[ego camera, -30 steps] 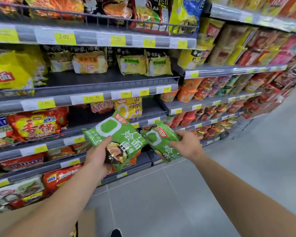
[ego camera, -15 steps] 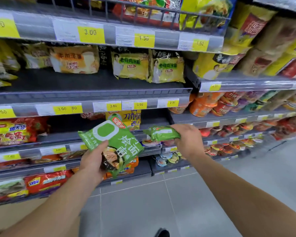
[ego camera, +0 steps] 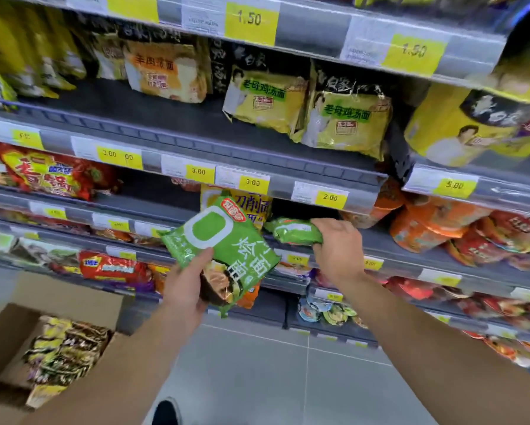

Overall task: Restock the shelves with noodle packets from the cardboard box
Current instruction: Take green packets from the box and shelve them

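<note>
Right hand (ego camera: 337, 250) gripping green packet (ego camera: 294, 233), at shelf (ego camera: 410, 256)

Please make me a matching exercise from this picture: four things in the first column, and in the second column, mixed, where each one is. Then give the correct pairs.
Column one:
1. Flat green noodle packet with a white ring
2. Second green noodle packet, seen edge-on
3. Brown cardboard box
4. Two yellow noodle packets with green labels

Column two:
A. On the floor at lower left, with packets inside
B. Held in the left hand
C. On the shelf above the 3.00 price tags
D. Gripped by the right hand at a shelf edge

Pairs: 1-B, 2-D, 3-A, 4-C
</note>
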`<state>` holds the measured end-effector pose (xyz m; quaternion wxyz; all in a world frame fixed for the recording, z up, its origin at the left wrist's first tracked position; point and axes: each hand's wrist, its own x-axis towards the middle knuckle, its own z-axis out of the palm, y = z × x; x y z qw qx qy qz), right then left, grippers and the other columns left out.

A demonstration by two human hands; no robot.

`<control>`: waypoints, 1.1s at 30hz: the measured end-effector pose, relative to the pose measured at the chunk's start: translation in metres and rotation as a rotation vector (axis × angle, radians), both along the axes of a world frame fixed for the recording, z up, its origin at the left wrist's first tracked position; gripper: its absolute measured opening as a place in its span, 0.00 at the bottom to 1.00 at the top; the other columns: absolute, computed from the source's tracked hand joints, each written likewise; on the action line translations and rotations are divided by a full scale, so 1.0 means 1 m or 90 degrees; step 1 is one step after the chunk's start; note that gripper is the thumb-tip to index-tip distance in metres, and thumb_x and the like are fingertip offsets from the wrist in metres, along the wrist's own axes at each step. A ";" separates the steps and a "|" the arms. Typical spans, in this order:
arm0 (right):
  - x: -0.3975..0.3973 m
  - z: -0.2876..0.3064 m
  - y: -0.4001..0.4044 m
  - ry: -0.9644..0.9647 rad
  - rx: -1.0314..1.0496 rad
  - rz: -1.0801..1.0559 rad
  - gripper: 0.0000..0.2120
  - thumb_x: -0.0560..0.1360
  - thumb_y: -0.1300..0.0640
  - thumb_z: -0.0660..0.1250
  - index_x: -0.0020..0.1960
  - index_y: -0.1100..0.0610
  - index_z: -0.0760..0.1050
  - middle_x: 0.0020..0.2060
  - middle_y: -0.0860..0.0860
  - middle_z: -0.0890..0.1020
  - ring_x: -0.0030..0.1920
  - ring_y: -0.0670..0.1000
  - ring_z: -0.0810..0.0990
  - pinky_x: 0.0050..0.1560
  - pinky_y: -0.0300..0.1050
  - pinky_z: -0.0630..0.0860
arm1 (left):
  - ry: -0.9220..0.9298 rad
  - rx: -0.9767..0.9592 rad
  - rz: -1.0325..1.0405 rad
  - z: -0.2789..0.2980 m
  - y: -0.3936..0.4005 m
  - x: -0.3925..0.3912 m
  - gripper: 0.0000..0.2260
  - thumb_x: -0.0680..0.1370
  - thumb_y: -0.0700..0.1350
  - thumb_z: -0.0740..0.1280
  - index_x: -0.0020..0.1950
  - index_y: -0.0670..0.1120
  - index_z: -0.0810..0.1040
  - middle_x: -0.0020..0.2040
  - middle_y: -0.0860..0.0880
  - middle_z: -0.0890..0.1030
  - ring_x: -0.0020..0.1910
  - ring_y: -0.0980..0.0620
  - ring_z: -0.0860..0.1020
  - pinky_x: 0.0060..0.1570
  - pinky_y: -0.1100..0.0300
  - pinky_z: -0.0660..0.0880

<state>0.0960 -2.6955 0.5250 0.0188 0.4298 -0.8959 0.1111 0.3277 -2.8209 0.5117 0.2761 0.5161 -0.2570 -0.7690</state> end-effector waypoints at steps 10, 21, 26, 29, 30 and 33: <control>-0.014 -0.008 -0.028 0.102 0.015 -0.163 0.09 0.76 0.53 0.64 0.44 0.57 0.79 0.38 0.56 0.82 0.47 0.59 0.78 0.52 0.52 0.66 | 0.011 -0.012 0.006 -0.015 -0.009 -0.014 0.17 0.74 0.44 0.73 0.62 0.43 0.78 0.53 0.42 0.85 0.50 0.41 0.84 0.53 0.40 0.79; 0.011 -0.047 -0.012 -0.239 -0.211 -0.096 0.11 0.77 0.55 0.62 0.58 0.56 0.78 0.49 0.53 0.82 0.49 0.53 0.79 0.52 0.47 0.74 | 0.134 0.063 -0.059 -0.050 0.010 -0.030 0.26 0.67 0.49 0.73 0.65 0.44 0.77 0.59 0.44 0.83 0.57 0.43 0.81 0.58 0.43 0.77; 0.041 -0.069 0.018 -0.811 -0.415 -0.257 0.18 0.73 0.38 0.62 0.51 0.49 0.82 0.49 0.50 0.85 0.53 0.54 0.82 0.60 0.57 0.76 | 0.236 0.154 -0.084 -0.061 0.039 -0.060 0.13 0.77 0.46 0.65 0.60 0.44 0.79 0.58 0.43 0.83 0.57 0.43 0.81 0.58 0.43 0.76; 0.040 -0.074 0.030 -0.795 -0.371 -0.194 0.15 0.71 0.45 0.70 0.54 0.51 0.79 0.51 0.49 0.85 0.52 0.49 0.83 0.57 0.48 0.79 | 0.254 0.157 -0.128 -0.067 0.051 -0.087 0.18 0.76 0.48 0.66 0.65 0.43 0.77 0.62 0.42 0.81 0.62 0.42 0.79 0.63 0.43 0.72; 0.036 -0.076 0.032 -0.728 -0.354 -0.172 0.11 0.72 0.50 0.71 0.53 0.50 0.79 0.49 0.46 0.85 0.51 0.44 0.83 0.54 0.41 0.78 | 0.255 0.148 -0.149 -0.068 0.052 -0.096 0.22 0.74 0.49 0.68 0.67 0.43 0.75 0.63 0.42 0.80 0.63 0.42 0.78 0.63 0.43 0.73; 0.012 -0.075 0.033 -0.647 -0.413 -0.204 0.10 0.71 0.53 0.74 0.51 0.52 0.80 0.44 0.44 0.86 0.47 0.42 0.83 0.50 0.40 0.78 | 0.217 0.101 -0.195 -0.069 0.049 -0.115 0.25 0.72 0.48 0.71 0.67 0.43 0.74 0.62 0.43 0.81 0.61 0.43 0.79 0.57 0.45 0.78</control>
